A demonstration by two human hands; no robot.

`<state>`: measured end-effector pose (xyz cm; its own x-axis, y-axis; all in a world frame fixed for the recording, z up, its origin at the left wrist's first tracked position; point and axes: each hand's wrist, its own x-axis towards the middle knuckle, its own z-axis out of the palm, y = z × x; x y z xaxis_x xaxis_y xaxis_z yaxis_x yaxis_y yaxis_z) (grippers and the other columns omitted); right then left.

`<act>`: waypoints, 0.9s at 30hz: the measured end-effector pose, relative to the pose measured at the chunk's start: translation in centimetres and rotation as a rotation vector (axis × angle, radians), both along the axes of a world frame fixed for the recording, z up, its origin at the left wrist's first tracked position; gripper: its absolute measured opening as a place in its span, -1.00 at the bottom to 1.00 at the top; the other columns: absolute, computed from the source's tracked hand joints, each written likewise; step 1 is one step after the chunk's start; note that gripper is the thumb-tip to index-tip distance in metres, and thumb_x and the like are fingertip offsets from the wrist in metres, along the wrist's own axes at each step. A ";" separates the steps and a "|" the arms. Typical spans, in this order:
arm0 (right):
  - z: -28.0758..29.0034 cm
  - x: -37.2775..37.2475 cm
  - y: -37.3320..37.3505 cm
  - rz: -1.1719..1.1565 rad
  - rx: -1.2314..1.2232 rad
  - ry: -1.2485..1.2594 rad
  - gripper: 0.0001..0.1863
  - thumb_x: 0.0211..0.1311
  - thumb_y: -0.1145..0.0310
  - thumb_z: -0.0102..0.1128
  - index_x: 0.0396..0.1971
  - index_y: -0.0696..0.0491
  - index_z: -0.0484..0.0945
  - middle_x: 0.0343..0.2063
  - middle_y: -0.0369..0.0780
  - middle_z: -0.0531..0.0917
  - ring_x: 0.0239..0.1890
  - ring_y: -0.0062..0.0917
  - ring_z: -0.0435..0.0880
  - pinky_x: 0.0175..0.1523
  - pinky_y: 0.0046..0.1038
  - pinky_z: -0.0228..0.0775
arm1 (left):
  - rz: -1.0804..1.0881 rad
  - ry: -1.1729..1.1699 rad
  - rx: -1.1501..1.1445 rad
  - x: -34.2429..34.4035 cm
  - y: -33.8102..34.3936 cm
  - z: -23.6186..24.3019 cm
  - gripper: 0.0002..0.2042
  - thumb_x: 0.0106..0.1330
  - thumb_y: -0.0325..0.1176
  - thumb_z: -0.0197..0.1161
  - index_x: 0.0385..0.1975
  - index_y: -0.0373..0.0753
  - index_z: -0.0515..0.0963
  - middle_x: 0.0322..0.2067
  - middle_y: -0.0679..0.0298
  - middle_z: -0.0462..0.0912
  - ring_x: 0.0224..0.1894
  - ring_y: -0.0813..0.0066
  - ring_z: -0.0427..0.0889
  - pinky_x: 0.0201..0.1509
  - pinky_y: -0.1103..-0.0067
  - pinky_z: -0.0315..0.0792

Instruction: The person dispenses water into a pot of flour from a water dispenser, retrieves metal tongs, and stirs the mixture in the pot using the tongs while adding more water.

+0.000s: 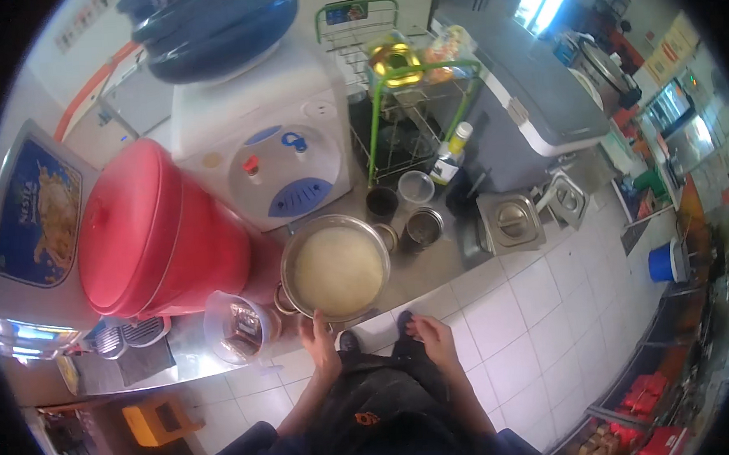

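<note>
Head view: steel bowl (336, 268) touches left hand (320, 345) fingers (316, 321).

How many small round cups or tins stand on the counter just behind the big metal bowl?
4: a dark cup, a clear plastic cup beside it, a metal tin in front, and a small one against the big metal bowl rim. The bowl may hide others.

The steel counter (432, 265) carries a rice pot (336, 268), red bucket (154, 230) and water dispenser (265, 138).
</note>
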<state>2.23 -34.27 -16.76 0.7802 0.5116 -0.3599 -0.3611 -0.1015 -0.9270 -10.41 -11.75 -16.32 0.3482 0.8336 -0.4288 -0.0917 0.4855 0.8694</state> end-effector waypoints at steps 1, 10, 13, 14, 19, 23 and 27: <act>-2.7 -0.5 -2.6 0.008 -0.118 -0.093 -0.65 0.49 0.28 0.14 0.04 0.25 0.58 -0.17 -0.10 0.74 -0.14 -0.47 0.75 -0.02 -0.46 0.58 | 0.051 0.045 -0.133 0.1 -1.1 0.7 -0.50 0.46 -0.03 0.08 0.26 -0.19 0.33 0.19 0.14 0.43 0.07 0.17 0.61 0.01 0.24 0.54; -31.6 -9.8 -43.4 -0.096 -1.308 0.138 -0.72 0.29 0.24 0.17 -0.36 0.16 0.68 -0.43 -0.09 0.72 -0.33 -0.42 0.70 -0.27 -0.28 0.53 | -0.565 0.300 0.143 2.9 -13.6 -13.9 -0.59 0.50 0.05 0.03 -0.25 -0.21 0.58 -0.44 0.30 0.58 -0.46 0.46 0.50 -0.35 0.42 0.44; -36.8 -9.2 -49.5 0.046 -1.326 0.255 -0.66 0.28 0.19 0.10 -0.30 0.17 0.68 -0.35 -0.01 0.75 -0.24 -0.33 0.76 -0.26 -0.20 0.59 | -0.691 0.689 0.536 7.4 -17.2 -19.8 -0.65 0.46 -0.05 0.14 -0.28 -0.27 0.58 -0.49 0.28 0.60 -0.46 0.38 0.55 -0.31 0.35 0.51; -37.4 -8.3 -53.3 -0.119 -1.306 0.293 -0.64 0.28 0.17 0.08 -0.28 0.17 0.68 -0.33 0.01 0.75 -0.21 -0.30 0.78 -0.26 -0.17 0.61 | -0.792 0.736 0.541 11.2 -20.3 -20.5 -0.65 0.45 -0.05 0.14 -0.29 -0.27 0.59 -0.49 0.28 0.60 -0.45 0.37 0.56 -0.31 0.34 0.51; -27.1 0.1 -62.4 -0.975 -0.306 0.378 -0.76 0.31 0.27 0.08 -0.20 0.07 0.64 -0.35 -0.08 0.75 -0.35 -0.28 0.74 -0.32 -0.24 0.53 | -1.241 0.869 0.583 28.3 -32.6 -19.6 -0.65 0.42 -0.04 0.16 -0.34 -0.25 0.61 -0.50 0.26 0.62 -0.44 0.34 0.59 -0.30 0.33 0.52; -27.6 7.4 -73.4 -1.274 -0.091 0.263 -0.75 0.26 0.33 0.23 -0.18 0.20 0.61 -0.44 -0.03 0.73 -0.44 -0.26 0.76 -0.46 -0.32 0.61 | -1.497 0.804 0.645 42.2 -44.6 -18.8 -0.65 0.39 -0.03 0.18 -0.38 -0.23 0.63 -0.50 0.24 0.64 -0.42 0.31 0.61 -0.29 0.32 0.53; -33.8 12.1 -82.5 -1.183 -0.147 0.175 -0.72 0.29 0.34 0.14 -0.17 0.25 0.59 -0.45 -0.01 0.72 -0.39 -0.23 0.77 -0.40 -0.13 0.65 | -1.670 0.787 0.696 53.7 -56.3 -18.4 -0.65 0.36 -0.02 0.19 -0.42 -0.21 0.65 -0.51 0.22 0.66 -0.40 0.28 0.64 -0.28 0.31 0.53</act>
